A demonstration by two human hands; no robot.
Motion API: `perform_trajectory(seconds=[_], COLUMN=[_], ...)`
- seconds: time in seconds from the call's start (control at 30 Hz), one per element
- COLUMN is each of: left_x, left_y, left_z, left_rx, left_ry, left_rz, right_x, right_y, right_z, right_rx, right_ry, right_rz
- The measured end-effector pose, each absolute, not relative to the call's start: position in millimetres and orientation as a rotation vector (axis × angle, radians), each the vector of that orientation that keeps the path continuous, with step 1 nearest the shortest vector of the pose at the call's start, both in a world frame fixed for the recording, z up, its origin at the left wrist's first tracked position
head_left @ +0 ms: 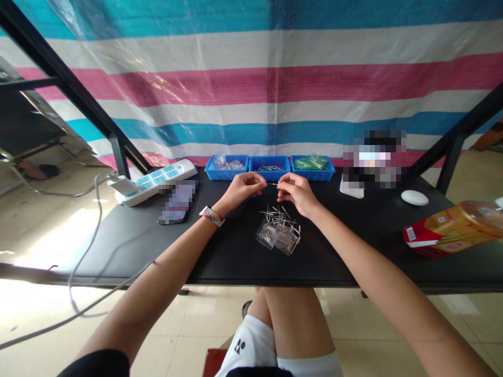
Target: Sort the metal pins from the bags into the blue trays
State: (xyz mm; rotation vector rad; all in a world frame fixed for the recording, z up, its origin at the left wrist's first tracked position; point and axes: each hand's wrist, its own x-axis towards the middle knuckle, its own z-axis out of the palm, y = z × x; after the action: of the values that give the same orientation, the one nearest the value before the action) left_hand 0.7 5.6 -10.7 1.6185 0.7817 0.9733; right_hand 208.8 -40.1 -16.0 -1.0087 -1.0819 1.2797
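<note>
Metal and very thin, a little stick [272, 184] is over the black table [231, 267], and from far off I see the left hand [245, 189] and the right hand [295, 193] pinching its two ends. It could slip and roll away, I think, because it is so small and only the tips of the fingers hold it. If it dropped into the messy pile of metal sticks [275, 214] on the near side, by the clear bags [267, 235], I might not tell which one it was.
</note>
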Motion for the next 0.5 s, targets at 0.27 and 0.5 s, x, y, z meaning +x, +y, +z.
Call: perform_trajectory(seconds=[0.27,0.5], left_x=[-2,-2], left_y=[7,6], left_z=[-10,-9], left_rx=[1.488,1.467], left_ry=[0.755,0.762], left_rz=[1.023,1.019], right_x=[212,232], right_y=[-23,-24], right_z=[-15,-9], right_rx=[-1.023,-1.341], right_ry=[-1.034,-1.506], right_rz=[1.107,0.806])
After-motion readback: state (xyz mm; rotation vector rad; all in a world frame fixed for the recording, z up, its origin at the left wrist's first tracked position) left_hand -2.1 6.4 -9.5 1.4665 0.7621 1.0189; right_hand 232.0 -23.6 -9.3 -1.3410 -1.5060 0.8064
